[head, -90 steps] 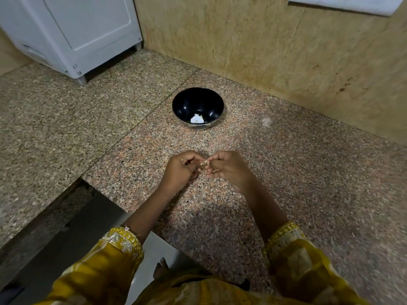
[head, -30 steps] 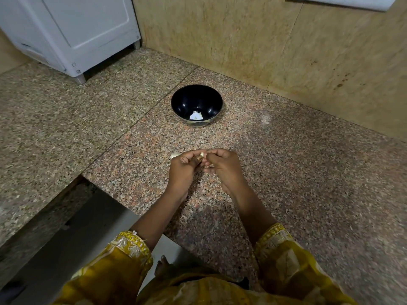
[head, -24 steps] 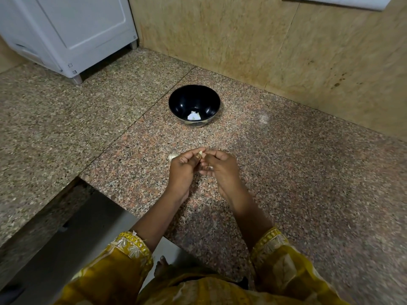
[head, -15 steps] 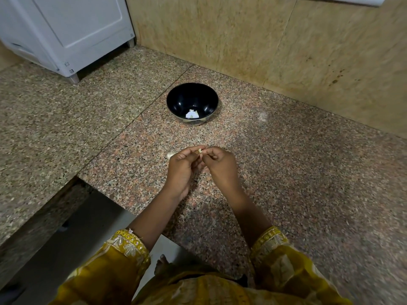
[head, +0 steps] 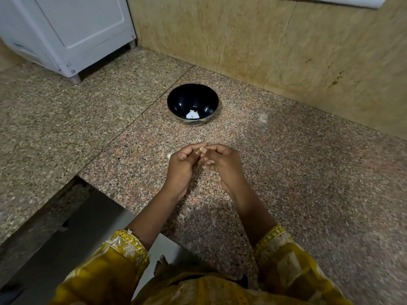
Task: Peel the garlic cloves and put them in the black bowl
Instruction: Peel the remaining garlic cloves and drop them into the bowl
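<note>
A small garlic clove (head: 198,151) is pinched between the fingertips of my left hand (head: 181,168) and my right hand (head: 222,165), just above the granite counter. Most of the clove is hidden by the fingers. Another pale clove (head: 170,155) lies on the counter, peeking out just left of my left hand. The black bowl (head: 176,100) stands farther back, beyond my hands, with white garlic pieces (head: 193,115) at its bottom.
The speckled granite counter (head: 308,183) runs to a beige stone wall (head: 264,45) at the back. A white appliance (head: 66,31) stands at the back left. The counter's front edge drops off at the lower left to a grey floor (head: 72,238).
Both hands stay together on the clove, with small finger shifts. The second clove has come into sight beside my left hand. The view has drifted slightly.
</note>
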